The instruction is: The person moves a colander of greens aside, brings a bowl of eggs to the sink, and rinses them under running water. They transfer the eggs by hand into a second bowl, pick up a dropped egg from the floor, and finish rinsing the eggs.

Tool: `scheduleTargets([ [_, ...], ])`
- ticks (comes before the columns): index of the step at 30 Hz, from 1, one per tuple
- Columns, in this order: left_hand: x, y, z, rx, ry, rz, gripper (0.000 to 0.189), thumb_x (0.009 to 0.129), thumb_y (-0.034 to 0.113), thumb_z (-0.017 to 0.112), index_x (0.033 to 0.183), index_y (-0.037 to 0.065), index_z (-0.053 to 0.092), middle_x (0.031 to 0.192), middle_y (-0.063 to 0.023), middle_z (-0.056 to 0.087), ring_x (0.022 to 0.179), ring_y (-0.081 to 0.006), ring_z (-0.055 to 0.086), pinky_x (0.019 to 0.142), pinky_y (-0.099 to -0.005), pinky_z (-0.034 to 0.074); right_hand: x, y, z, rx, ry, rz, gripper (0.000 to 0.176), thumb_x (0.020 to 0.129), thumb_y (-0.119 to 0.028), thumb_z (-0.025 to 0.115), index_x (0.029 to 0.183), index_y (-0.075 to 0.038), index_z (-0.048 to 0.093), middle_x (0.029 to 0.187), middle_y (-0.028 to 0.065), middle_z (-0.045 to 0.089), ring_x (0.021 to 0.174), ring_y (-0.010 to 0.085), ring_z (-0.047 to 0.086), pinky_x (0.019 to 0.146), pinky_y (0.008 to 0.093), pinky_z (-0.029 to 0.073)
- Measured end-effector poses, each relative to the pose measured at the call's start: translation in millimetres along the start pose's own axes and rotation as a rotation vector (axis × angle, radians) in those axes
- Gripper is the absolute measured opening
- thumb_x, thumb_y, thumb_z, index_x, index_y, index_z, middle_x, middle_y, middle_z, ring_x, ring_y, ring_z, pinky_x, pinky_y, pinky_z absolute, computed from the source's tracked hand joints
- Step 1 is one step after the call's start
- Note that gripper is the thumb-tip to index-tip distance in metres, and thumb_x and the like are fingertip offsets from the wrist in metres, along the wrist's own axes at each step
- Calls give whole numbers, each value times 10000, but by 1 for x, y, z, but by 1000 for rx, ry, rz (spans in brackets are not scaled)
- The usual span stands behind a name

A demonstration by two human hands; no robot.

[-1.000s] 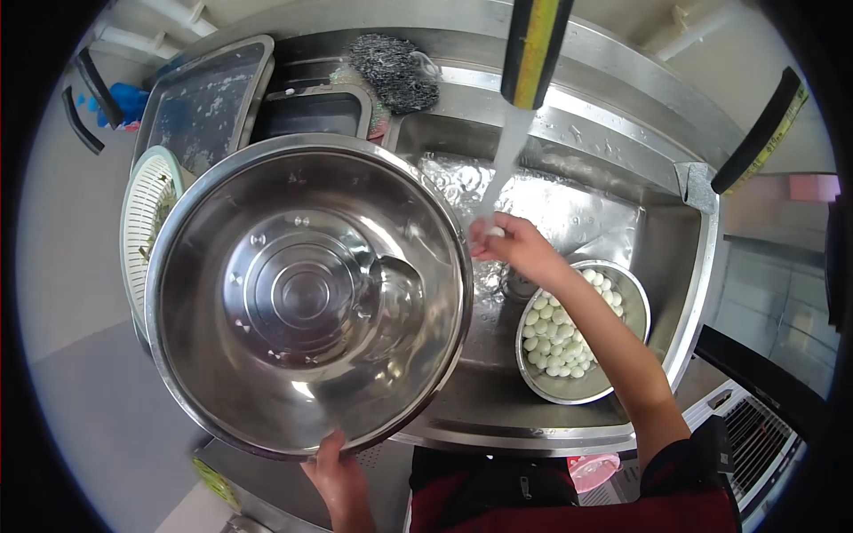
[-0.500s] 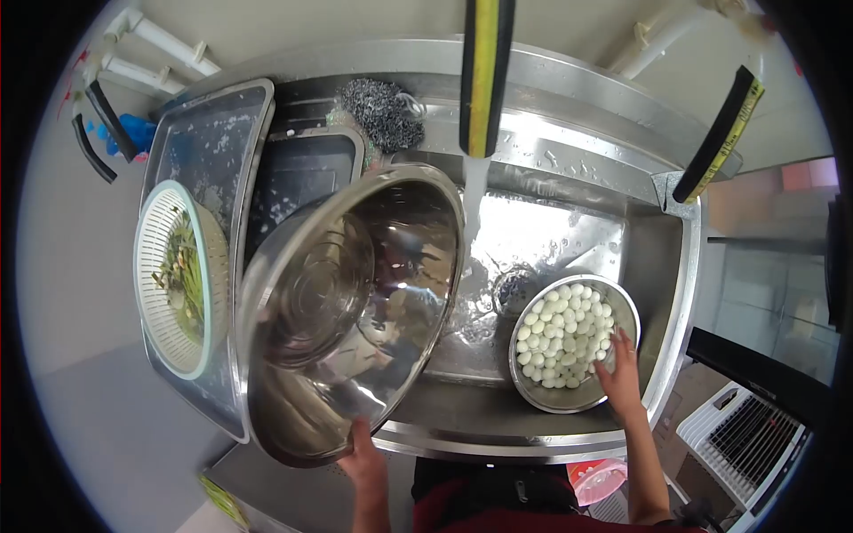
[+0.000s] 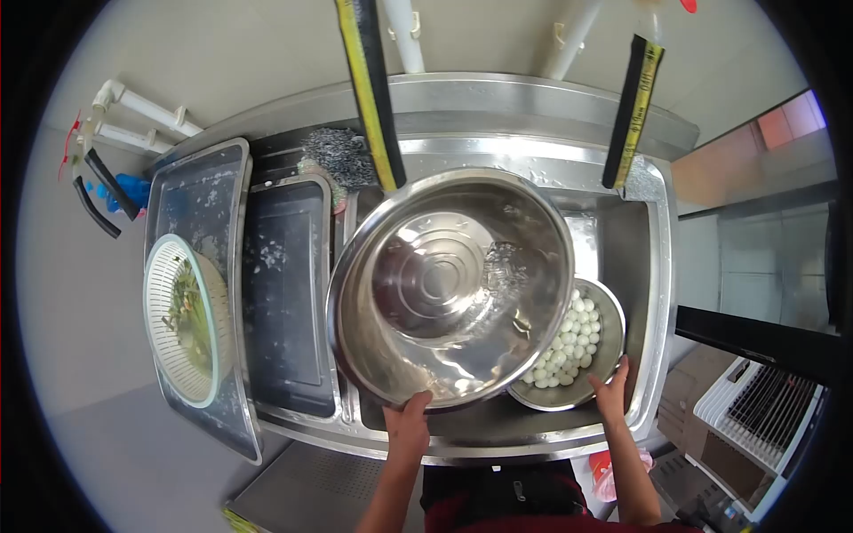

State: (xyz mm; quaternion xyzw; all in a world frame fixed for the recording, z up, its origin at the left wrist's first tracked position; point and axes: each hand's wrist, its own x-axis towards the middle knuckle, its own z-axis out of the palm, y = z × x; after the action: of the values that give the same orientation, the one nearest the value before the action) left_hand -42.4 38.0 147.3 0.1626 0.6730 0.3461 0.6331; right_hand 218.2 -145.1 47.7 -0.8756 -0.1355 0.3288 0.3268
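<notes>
My left hand (image 3: 408, 433) grips the near rim of a large steel basin (image 3: 418, 342), which spans the sink's left part and faces up toward me. Rippling water shows on the basin's inner right side. Partly behind its right edge is a smaller steel bowl (image 3: 609, 351) holding many small peeled white eggs (image 3: 569, 351). My right hand (image 3: 611, 391) is closed on that bowl's near right rim, its thumb on the inside. The basin hides the bowl's left part.
Black-and-yellow sleeved hoses (image 3: 371, 98) (image 3: 633, 115) hang above the steel sink (image 3: 653, 293). To the left lie a dark tray (image 3: 289, 311), a steel tray (image 3: 204, 191) and a white-green colander (image 3: 218, 342) with green stalks. Scouring pads (image 3: 338, 155) sit behind.
The large basin has swung right and flattened out, now overlapping the bowl of eggs. My right hand has gone from the eggs' edge to the bowl's near rim. The view has shifted.
</notes>
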Motion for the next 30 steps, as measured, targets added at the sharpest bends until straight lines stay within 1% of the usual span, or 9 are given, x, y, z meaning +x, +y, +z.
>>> scheduleTargets([
  [3,-1,-9,10,-123,-203,-196,491,666,-87,469,1123,41,339,965,-115,466,853,-212,513,697,-329,464,0,21,-1,20,55,71,833,632,-82,625,1259,39,90,1241,204,264,1142,280,296,958,302,228],
  [5,4,-20,15,-179,-197,-228,420,663,-72,459,1069,-4,374,937,-137,479,842,-238,519,694,-361,468,-5,6,0,485,8,365,809,634,-91,623,1260,9,120,1231,192,279,1129,287,309,956,376,223],
  [7,20,-37,12,-249,-227,-507,332,670,-45,457,998,-56,403,933,-147,483,842,-256,519,697,-390,474,-3,6,-3,478,-25,437,724,659,-128,603,1235,-10,180,1194,182,313,1095,311,341,916,480,251],
  [9,31,-32,24,-251,-202,-482,292,673,-21,461,954,-84,412,947,-157,480,855,-277,515,729,-413,466,-5,-14,-11,640,-119,661,596,692,-174,570,1181,-20,264,1149,177,342,1065,342,363,862,547,284],
  [13,52,-31,22,-286,-209,-426,51,685,9,489,724,-25,489,712,-101,518,639,-218,552,564,-333,510,12,27,-10,721,-193,852,427,709,-188,555,1069,-57,367,1065,159,392,984,330,423,828,513,339],
  [17,67,-33,11,-296,-200,-363,51,688,14,482,731,-12,492,697,-85,521,640,-204,554,553,-310,505,21,29,19,569,-117,788,368,701,-151,566,1027,-114,400,960,74,469,876,247,489,736,400,411],
  [20,83,-40,9,-273,-193,-326,53,688,18,480,732,-8,492,695,-80,517,650,-202,552,563,-310,499,32,42,34,893,-67,799,358,696,-102,569,1017,-105,411,959,72,485,835,199,509,657,320,432],
  [28,99,-54,7,-323,-170,-371,63,681,26,482,739,2,484,743,-75,503,708,-196,526,605,-329,485,43,28,25,542,-334,755,376,676,-42,544,1024,1,408,962,117,490,844,233,533,674,363,483],
  [30,99,-51,8,-328,-119,-427,310,660,-31,458,969,-39,426,937,-113,490,875,-228,500,812,-359,423,45,12,19,585,-259,713,399,647,-14,531,1029,17,422,931,124,500,769,216,538,585,326,483],
])
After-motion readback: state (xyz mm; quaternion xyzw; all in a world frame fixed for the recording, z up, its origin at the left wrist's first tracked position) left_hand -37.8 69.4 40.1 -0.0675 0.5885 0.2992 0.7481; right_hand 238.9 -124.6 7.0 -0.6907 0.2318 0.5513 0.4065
